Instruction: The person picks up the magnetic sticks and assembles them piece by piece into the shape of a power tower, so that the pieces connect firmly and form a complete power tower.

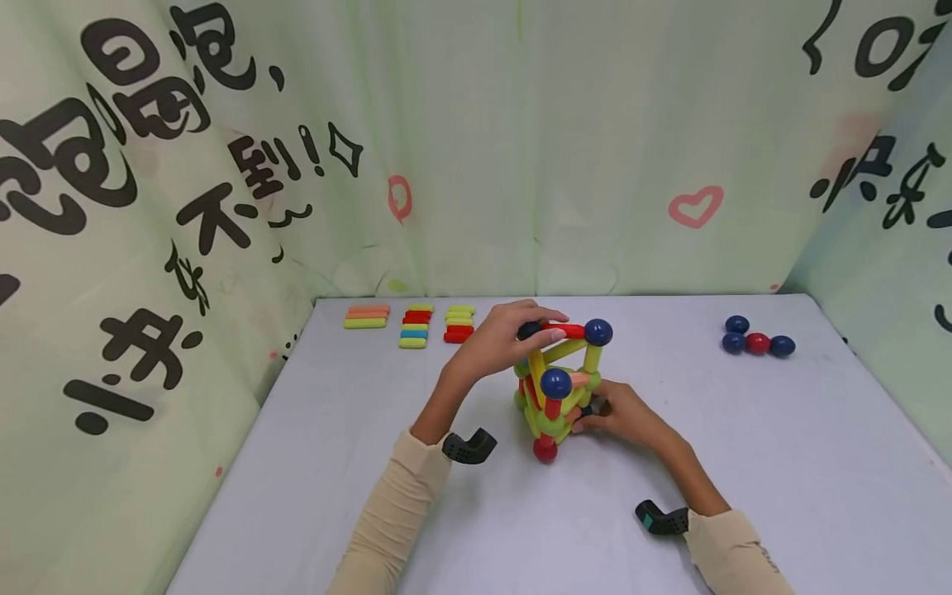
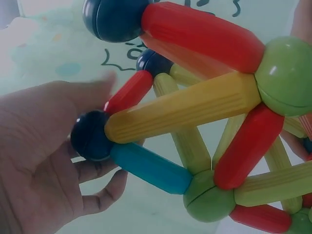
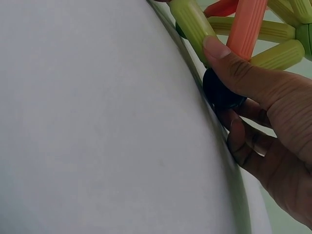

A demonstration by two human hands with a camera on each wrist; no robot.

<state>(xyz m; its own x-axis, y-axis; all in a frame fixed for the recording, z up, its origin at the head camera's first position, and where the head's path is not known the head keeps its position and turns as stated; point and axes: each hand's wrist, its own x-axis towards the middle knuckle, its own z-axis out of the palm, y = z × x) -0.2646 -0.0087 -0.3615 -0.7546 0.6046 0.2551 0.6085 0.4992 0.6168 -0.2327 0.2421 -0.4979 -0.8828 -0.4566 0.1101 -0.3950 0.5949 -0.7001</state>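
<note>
- Behind the work, a pale curtain with black lettering is hung.
- By the white surface, everything loose is carried, towards its far edge.
- At the middle, between both hands, a ball-and-stick construction is held; its tiers appear largely joined (whether it is lifted cannot be told).
- By the left hand, an upper corner near a red stick is gripped with bent fingers; by the right hand, a low dark blue ball is pinched, so neither seems free for spare parts.
- Three groups of sticks are left unused at the far left, the nearest group lying just beyond the left hand.
- Three dark blue balls and one red ball are left at the far right, apparently unobstructed.
</note>
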